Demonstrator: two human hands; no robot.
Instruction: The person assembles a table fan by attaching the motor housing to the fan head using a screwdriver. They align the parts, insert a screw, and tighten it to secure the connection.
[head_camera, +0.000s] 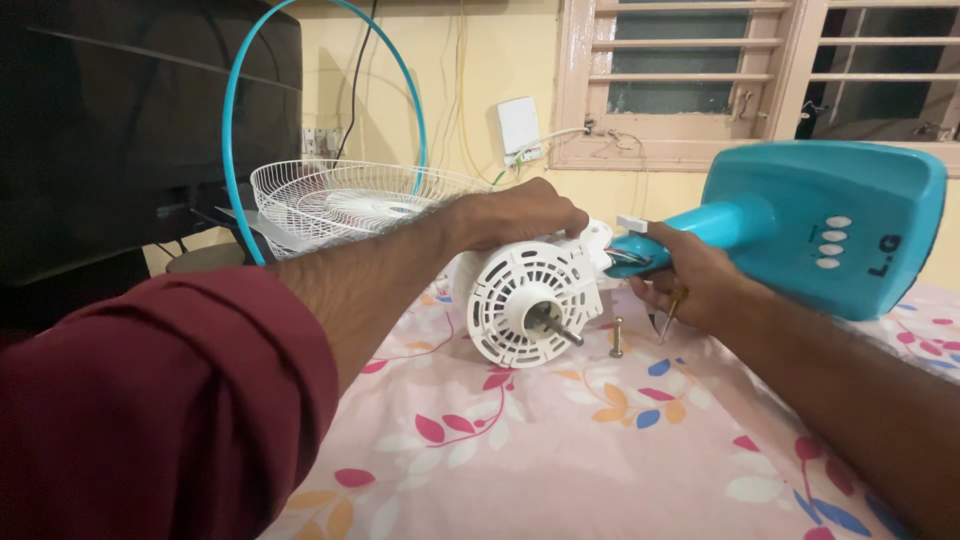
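A white fan motor housing (522, 305) lies on its side on a pink flowered cloth, its steel shaft (562, 330) pointing toward me. My left hand (520, 212) rests over the top of the housing, fingers curled down at its rear. My right hand (690, 285) grips the neck of the teal fan stand (720, 228) where it joins the motor. A thin yellowish tool sticks down from that hand. The teal base (840, 225) with white oval buttons tilts up at the right. A loose bolt (617, 338) stands on the cloth between the motor and my right hand.
A white wire fan guard (340, 200) lies at the back left with a teal ring (240, 150) leaning above it. A dark screen (130, 120) fills the far left. A louvred window (700, 70) and a white wall box (520, 128) are behind.
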